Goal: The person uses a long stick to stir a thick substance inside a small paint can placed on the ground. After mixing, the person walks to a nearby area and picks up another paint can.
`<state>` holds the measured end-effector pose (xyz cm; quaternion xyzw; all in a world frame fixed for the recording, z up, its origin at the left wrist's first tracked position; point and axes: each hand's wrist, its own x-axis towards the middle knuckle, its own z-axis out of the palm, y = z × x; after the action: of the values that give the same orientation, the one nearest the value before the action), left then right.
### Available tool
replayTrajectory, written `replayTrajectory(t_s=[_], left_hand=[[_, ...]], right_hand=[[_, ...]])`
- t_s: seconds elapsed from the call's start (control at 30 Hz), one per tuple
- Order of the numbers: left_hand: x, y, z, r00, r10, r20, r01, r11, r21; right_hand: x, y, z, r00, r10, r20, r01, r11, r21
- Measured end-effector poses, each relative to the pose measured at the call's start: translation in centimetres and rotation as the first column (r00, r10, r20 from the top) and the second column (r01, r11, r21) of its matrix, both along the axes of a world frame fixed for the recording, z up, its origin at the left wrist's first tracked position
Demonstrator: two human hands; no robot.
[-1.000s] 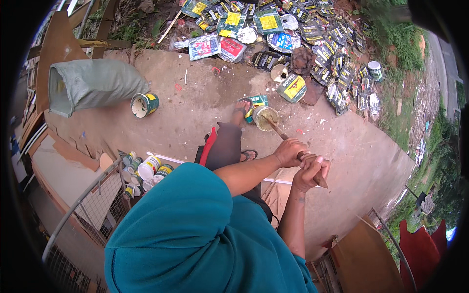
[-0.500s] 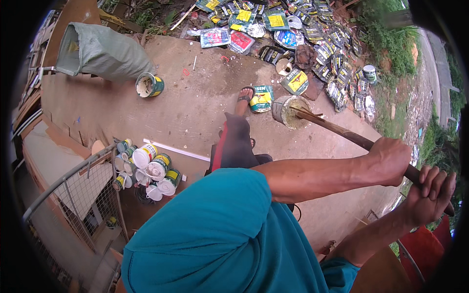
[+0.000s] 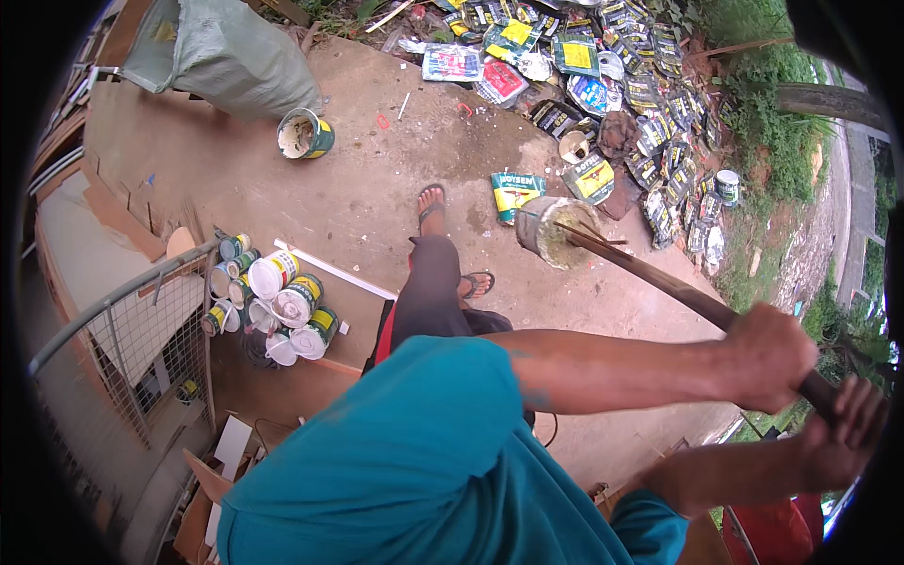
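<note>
Both my hands are wrapped around a long dark wooden pole (image 3: 673, 294). My left hand (image 3: 770, 360) grips it partway up. My right hand (image 3: 841, 435), blurred by motion, is closed around its upper end. The pole slants down to the left into a whitish, crusted bucket (image 3: 537, 229), which leans on the concrete. Inside the bucket is a greyish mixture, and the pole's lower tip is in it. A thin stick (image 3: 603, 239) also shows at the bucket's mouth. Next to the bucket lies a green and yellow bag (image 3: 516, 195).
Many flattened empty bags (image 3: 576, 54) are heaped at the far side. A pale green sack (image 3: 221, 64) and an open pail (image 3: 306, 135) stand far left. Stacked paint pails (image 3: 294, 299) sit beside a wire-mesh gate (image 3: 155, 330). My sandalled feet (image 3: 431, 209) are left of the bucket.
My foot has shifted left, away from the green and yellow bag. Both hands, still on the pole, have moved lower in view. The bucket has shifted slightly nearer and leans differently.
</note>
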<state>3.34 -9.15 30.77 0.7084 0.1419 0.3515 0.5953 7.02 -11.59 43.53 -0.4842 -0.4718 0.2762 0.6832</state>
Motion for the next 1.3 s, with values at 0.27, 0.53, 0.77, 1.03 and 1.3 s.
replayTrajectory(t_s=[0.27,0.53,0.77,1.03,1.3], left_hand=[[-9.1,2.3,-37.7,0.935,0.127,-0.333,-0.170,0.980,-0.105],[-6.7,3.5,-28.7,0.901,-0.136,-0.411,0.038,0.970,-0.238],[-1.9,2.5,-6.3,0.975,-0.202,-0.091,0.170,0.946,-0.277],[3.4,1.4,2.4,0.938,-0.345,-0.033,0.337,0.930,-0.151],[4.8,5.8,-31.2,0.885,0.085,-0.457,-0.151,0.982,-0.110]], right_hand=[[-7.8,2.1,-36.8,0.901,-0.435,0.003,0.411,0.849,-0.333],[-6.1,2.6,-28.0,0.892,-0.451,0.024,0.420,0.810,-0.410],[1.1,-1.3,-6.1,0.893,-0.450,-0.022,0.431,0.867,-0.250],[5.2,-2.7,4.1,0.927,-0.346,0.146,0.364,0.923,-0.128],[5.7,3.7,-34.3,0.848,-0.484,0.216,0.530,0.772,-0.351]])
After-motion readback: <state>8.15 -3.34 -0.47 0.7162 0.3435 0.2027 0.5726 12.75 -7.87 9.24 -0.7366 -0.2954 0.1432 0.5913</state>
